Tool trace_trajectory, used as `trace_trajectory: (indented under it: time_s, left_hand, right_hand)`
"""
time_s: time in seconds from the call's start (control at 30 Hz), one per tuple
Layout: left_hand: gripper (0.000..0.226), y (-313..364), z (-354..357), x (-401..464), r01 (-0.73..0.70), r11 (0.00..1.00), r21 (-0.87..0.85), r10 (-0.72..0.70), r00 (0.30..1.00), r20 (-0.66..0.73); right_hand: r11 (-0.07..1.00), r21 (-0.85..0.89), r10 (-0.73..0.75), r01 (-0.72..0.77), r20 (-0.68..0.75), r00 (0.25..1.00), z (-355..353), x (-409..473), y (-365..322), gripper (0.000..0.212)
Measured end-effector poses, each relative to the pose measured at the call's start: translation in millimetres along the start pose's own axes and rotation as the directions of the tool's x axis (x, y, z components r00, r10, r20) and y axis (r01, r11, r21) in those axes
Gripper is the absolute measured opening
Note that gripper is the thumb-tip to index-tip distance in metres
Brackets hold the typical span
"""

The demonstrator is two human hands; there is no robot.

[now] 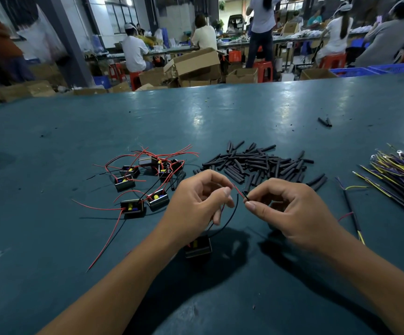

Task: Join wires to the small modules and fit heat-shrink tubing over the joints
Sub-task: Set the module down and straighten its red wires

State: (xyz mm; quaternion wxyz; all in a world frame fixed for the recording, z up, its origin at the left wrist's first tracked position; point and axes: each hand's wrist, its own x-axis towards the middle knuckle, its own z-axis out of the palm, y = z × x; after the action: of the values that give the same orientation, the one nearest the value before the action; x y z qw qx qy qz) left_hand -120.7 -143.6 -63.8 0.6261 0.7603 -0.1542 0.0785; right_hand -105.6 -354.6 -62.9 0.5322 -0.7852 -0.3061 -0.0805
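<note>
- Landmark: the held module [198, 247], a black box hanging just under the left hand, low over the green table [220, 112]. Everything below is placed relative to it.
- Left hand [196, 201], directly above the module: fingers curled, thumb and forefinger pinching the red lead [235, 188] near its tip. Pinching that close probably keeps the end stiff and aimed.
- The black lead [230, 218] arcs up from the module between the two hands; its free end stands unheld beside the red tip.
- Right hand [290, 209], up and right of the module: fingers curled, thumb and forefinger pinching a short black tube piece [245, 195], its open end turned toward the lead tips. Looks like sleeving comes first, tube onto lead before any joint is made.
- Far-left of the module: spare modules [142, 187] in a loose cluster with red and black leads sprawled out, within the left hand's reach.
- Beyond the module, slightly right: heat-shrink pile [256, 163], just past the right hand's fingertips, so refills are a short reach.
- Far right of the module: wire bundle [396, 172], yellow and purple, apparently the wires to be joined; none picked up yet.
- Well beyond: other workers [135, 52] at benches, cartons on the floor.
</note>
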Motion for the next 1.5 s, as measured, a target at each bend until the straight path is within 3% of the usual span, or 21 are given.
trace_trajectory:
  time_s: [0.17, 0.3, 0.43, 0.47, 0.53, 0.63, 0.73, 1.13, 1.5]
  left_hand:
    - [0.013, 3, 4, -4, -0.001, 0.999, -0.036, 0.005, 0.995, 0.101]
    - [0.004, 2, 8, -5, 0.02, 0.993, -0.113, -0.011, 0.997, 0.073]
    - [0.01, 3, 9, -5, 0.067, 0.977, -0.2, -0.06, 0.997, 0.041]
    - [0.013, 3, 9, -5, 0.074, 0.973, -0.218, -0.066, 0.997, 0.045]
    - [0.017, 6, 11, -6, 0.084, 0.962, -0.258, -0.068, 0.995, 0.073]
    - [0.01, 8, 15, -7, 0.08, 0.961, -0.264, -0.05, 0.992, 0.118]
    - [0.008, 8, 17, -9, 0.083, 0.97, -0.227, -0.049, 0.987, 0.152]
    - [0.016, 8, 17, -10, 0.071, 0.985, -0.159, -0.047, 0.988, 0.147]
    - [0.009, 4, 15, -8, 0.042, 0.992, -0.119, -0.022, 0.986, 0.165]
  right_hand:
    - [0.999, 0.039, -0.002, 0.002, 0.013, 1.0, 1, -1, -2, 0.008]
    - [0.986, 0.164, 0.035, -0.042, 0.044, 0.998, 3, -2, -4, 0.009]
    - [0.956, 0.281, 0.086, -0.08, -0.008, 0.996, 3, -2, -5, 0.01]
    - [0.97, 0.237, 0.067, -0.053, -0.049, 0.997, 2, -1, -5, 0.01]
    - [0.997, -0.02, -0.071, 0.069, -0.123, 0.99, -4, -1, -8, 0.017]
    - [0.886, -0.354, -0.344, 0.3, -0.068, 0.936, -11, 2, -14, 0.021]
    - [0.795, -0.478, -0.422, 0.373, 0.006, 0.906, -14, 4, -15, 0.015]
    - [0.671, -0.562, -0.478, 0.483, 0.169, 0.862, -20, 8, -15, 0.015]
    - [0.649, -0.6, -0.429, 0.468, 0.219, 0.876, -20, 9, -21, 0.017]
